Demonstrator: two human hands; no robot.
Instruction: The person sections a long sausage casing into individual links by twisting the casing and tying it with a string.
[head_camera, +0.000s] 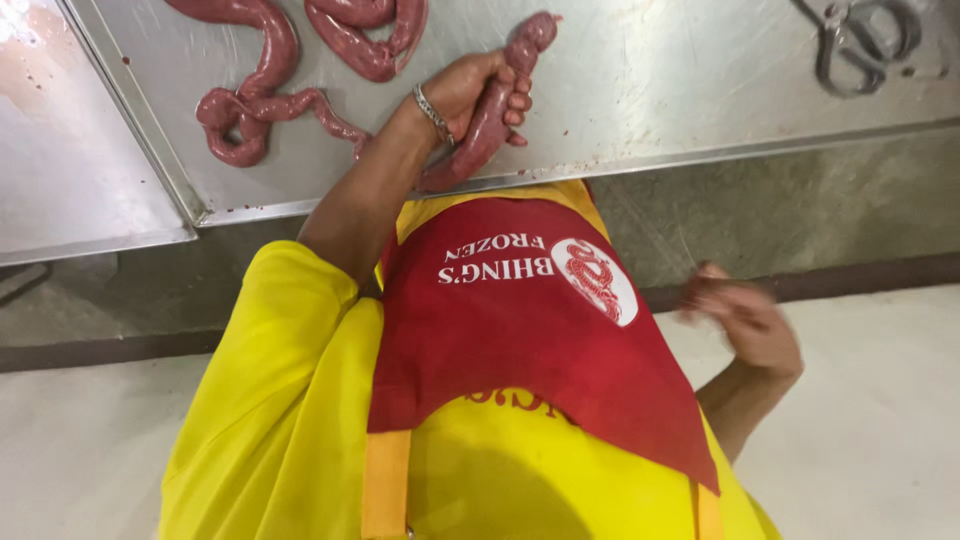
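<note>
Partly blurred right hand (745, 320); left hand (480, 95) clutches sausage (495, 105).

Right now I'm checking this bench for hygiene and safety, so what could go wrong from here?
1. The left hand grips a slick reddish sausage length whose lower end hangs at the steel table's edge; it might slip to the floor.
2. The right hand is off the table and blurred, so the length gets no second support.
3. The bracelet on the left wrist may pick up meat residue.
</note>
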